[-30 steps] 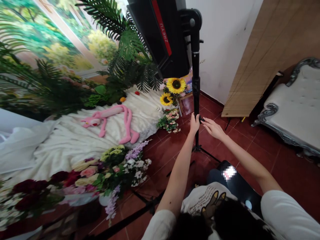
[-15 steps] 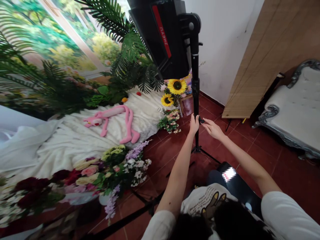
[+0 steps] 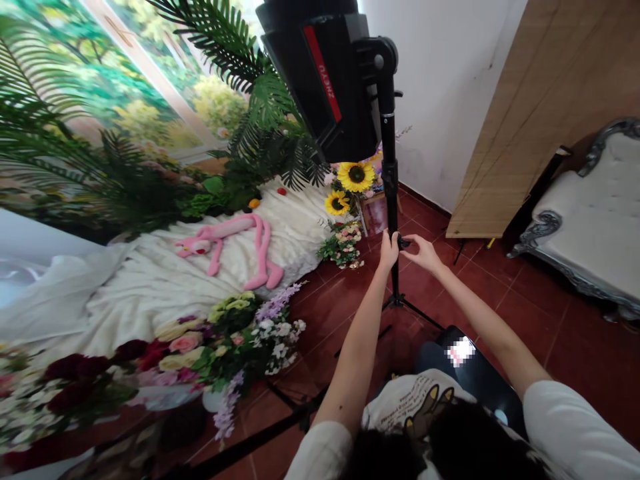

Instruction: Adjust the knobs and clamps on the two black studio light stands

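Note:
A black light stand [image 3: 391, 200] rises upright before me, its legs spread on the floor. My left hand [image 3: 389, 251] is wrapped around its pole at about mid-height. Just to the right, my right hand [image 3: 421, 253] pinches a small black knob [image 3: 404, 244] on the side of the pole; the fingertips partly cover it. On top of the stand sits a large black studio light [image 3: 323, 87] with a red stripe, tilted on its bracket.
A white fur blanket [image 3: 150, 280] on the left bears a pink plush toy [image 3: 240, 230]. Artificial flowers [image 3: 185, 347] line its near edge, and sunflowers [image 3: 356, 177] stand behind the pole. To the right are a bamboo blind [image 3: 487, 133] and a white sofa [image 3: 595, 193]. Another black stand leg [image 3: 260, 430] crosses low left.
My right hand's fingers have bent from stretched out to curled around the knob. The left hand keeps its hold on the pole. The view has shifted slightly.

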A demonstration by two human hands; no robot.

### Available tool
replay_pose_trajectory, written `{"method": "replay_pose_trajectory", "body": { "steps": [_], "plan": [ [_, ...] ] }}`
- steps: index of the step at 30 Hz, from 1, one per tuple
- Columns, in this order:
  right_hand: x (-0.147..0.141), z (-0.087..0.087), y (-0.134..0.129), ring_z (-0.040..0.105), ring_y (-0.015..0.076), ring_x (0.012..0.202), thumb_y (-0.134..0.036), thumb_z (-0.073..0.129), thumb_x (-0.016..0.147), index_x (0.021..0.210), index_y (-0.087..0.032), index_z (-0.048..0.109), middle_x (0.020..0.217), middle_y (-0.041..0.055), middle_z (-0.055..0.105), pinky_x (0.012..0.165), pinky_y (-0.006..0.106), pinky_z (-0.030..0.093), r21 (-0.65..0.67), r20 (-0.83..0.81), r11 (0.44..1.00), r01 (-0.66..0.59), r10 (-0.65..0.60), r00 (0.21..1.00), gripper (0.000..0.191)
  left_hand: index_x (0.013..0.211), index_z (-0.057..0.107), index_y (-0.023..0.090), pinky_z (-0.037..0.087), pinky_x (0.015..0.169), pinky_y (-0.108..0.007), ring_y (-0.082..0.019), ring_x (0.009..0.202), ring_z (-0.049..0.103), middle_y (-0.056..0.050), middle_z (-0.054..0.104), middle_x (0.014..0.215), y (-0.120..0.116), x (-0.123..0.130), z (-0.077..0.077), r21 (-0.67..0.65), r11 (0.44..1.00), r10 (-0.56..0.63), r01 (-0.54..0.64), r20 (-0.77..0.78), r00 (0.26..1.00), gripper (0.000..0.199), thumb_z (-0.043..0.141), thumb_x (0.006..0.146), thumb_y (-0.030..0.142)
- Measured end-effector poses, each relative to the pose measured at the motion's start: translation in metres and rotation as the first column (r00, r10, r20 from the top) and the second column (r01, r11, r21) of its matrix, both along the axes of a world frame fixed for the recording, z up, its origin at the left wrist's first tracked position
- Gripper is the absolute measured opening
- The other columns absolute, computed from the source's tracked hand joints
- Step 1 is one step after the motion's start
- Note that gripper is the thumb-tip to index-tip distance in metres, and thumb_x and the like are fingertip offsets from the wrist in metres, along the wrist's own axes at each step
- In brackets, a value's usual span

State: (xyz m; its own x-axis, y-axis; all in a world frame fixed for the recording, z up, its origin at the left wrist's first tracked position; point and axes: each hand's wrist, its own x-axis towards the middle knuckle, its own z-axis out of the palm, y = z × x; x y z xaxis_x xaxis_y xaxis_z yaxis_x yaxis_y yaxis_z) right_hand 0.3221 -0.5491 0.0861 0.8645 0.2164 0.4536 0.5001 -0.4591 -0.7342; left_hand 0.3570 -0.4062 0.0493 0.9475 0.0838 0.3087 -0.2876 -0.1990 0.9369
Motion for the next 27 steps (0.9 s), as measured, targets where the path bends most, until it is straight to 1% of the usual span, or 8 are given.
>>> {"method": "replay_pose_trajectory", "body": {
  "steps": [5, 8, 11, 14, 17, 20, 22, 27],
  "plan": [
    [0.003, -0.011, 0.006, 0.071, 0.0207, 0.093, -0.038, 0.066, 0.083, 0.106, -0.021, 0.058, 0.100, 0.0080, 0.073, 0.085, 0.034, 0.055, 0.118, -0.071, 0.991, 0.062, -0.054, 0.996, 0.030, 0.117, 0.049, 0.018, 0.047, 0.094, -0.033, -0.018, 0.097, 0.061, -0.011, 0.062, 0.106, -0.001, 0.000, 0.001, 0.007, 1.000, 0.011, -0.011, -0.010, 1.000, 0.045, 0.032, 0.097, 0.056],
    [0.005, -0.014, 0.011, 0.072, 0.0193, 0.080, -0.041, 0.066, 0.082, 0.106, -0.022, 0.054, 0.088, 0.0052, 0.074, 0.076, 0.032, 0.056, 0.176, -0.141, 0.974, 0.140, -0.116, 0.983, 0.033, 0.116, 0.049, 0.018, 0.047, 0.095, -0.034, -0.018, 0.097, 0.061, -0.010, 0.062, 0.105, -0.001, 0.000, 0.000, 0.002, 1.000, 0.010, -0.010, -0.020, 1.000, 0.045, 0.033, 0.097, 0.056],
    [0.006, -0.012, 0.016, 0.069, 0.0181, 0.066, -0.043, 0.065, 0.082, 0.103, -0.022, 0.053, 0.070, 0.0000, 0.070, 0.070, 0.031, 0.055, 0.183, -0.215, 0.954, 0.235, -0.195, 0.957, 0.032, 0.115, 0.049, 0.018, 0.047, 0.094, -0.033, -0.018, 0.096, 0.060, -0.010, 0.061, 0.104, -0.001, 0.000, -0.001, -0.006, 1.000, 0.007, -0.007, -0.002, 1.000, 0.046, 0.033, 0.096, 0.057],
    [0.009, -0.009, 0.021, 0.068, 0.0170, 0.059, -0.042, 0.067, 0.080, 0.099, -0.023, 0.051, 0.062, -0.0037, 0.066, 0.063, 0.028, 0.054, 0.258, -0.379, 0.912, 0.319, -0.208, 0.902, 0.032, 0.117, 0.048, 0.018, 0.048, 0.091, -0.033, -0.017, 0.094, 0.060, -0.010, 0.061, 0.102, -0.001, 0.001, -0.003, -0.008, 1.000, 0.005, -0.005, 0.001, 1.000, 0.049, 0.033, 0.096, 0.059],
    [0.014, -0.007, 0.025, 0.066, 0.0147, 0.051, -0.040, 0.070, 0.079, 0.096, -0.023, 0.047, 0.062, -0.0045, 0.066, 0.053, 0.024, 0.052, 0.366, -0.576, 0.843, 0.393, -0.127, 0.808, 0.033, 0.121, 0.047, 0.018, 0.050, 0.086, -0.032, -0.017, 0.089, 0.061, -0.009, 0.061, 0.101, -0.001, 0.002, -0.004, -0.003, 1.000, 0.006, -0.006, -0.027, 1.000, 0.050, 0.033, 0.096, 0.059],
    [0.019, -0.006, 0.026, 0.056, 0.0106, 0.039, -0.036, 0.074, 0.078, 0.095, -0.021, 0.048, 0.059, -0.0040, 0.065, 0.043, 0.021, 0.044, 0.338, -0.670, 0.822, 0.458, -0.131, 0.730, 0.034, 0.123, 0.047, 0.019, 0.050, 0.085, -0.032, -0.016, 0.087, 0.061, -0.008, 0.061, 0.100, -0.001, 0.003, -0.005, 0.009, 1.000, 0.015, -0.015, -0.033, 0.999, 0.051, 0.032, 0.096, 0.060],
    [0.021, -0.007, 0.025, 0.052, 0.0091, 0.039, -0.035, 0.076, 0.077, 0.095, -0.019, 0.052, 0.061, -0.0027, 0.066, 0.042, 0.021, 0.042, 0.286, -0.674, 0.820, 0.496, -0.196, 0.712, 0.034, 0.123, 0.048, 0.018, 0.050, 0.086, -0.032, -0.017, 0.089, 0.061, -0.009, 0.061, 0.100, -0.002, 0.004, -0.006, 0.009, 1.000, 0.024, -0.024, -0.021, 0.999, 0.053, 0.032, 0.095, 0.061],
    [0.022, -0.010, 0.024, 0.062, 0.0108, 0.062, -0.038, 0.078, 0.074, 0.094, -0.017, 0.059, 0.077, 0.0014, 0.070, 0.060, 0.021, 0.050, 0.246, -0.634, 0.795, 0.555, -0.301, 0.712, 0.035, 0.122, 0.048, 0.018, 0.050, 0.089, -0.031, -0.016, 0.093, 0.062, -0.010, 0.062, 0.104, -0.003, 0.002, -0.003, 0.003, 0.999, 0.034, -0.034, -0.004, 0.999, 0.053, 0.032, 0.095, 0.061]
  ]
}}
